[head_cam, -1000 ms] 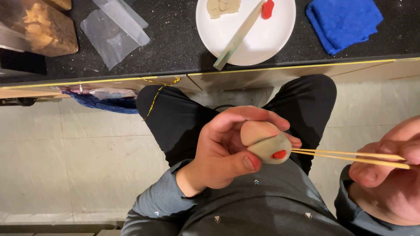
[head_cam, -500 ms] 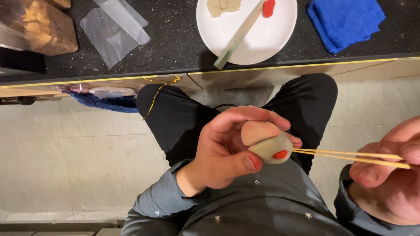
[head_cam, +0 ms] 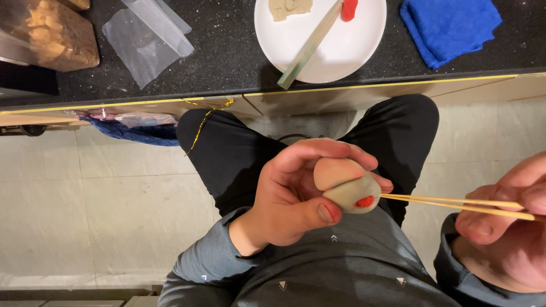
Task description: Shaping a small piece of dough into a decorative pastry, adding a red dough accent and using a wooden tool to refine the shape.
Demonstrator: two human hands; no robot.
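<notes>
Two thin sticks (head_cam: 455,203) against dough ball (head_cam: 350,196), counter edge (head_cam: 341,91) well apart.

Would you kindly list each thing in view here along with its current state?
Left hand: closed around the dough ball.
Dough ball: held, red bit showing at its tip.
Right hand: pinching two wooden sticks.
Wooden sticks: tips against the ball's red spot.
White plate: on the counter, holding dough, a red piece and a flat green stick.
Blue cloth: crumpled on the counter.
Plastic sheet: lying flat, empty.
</notes>
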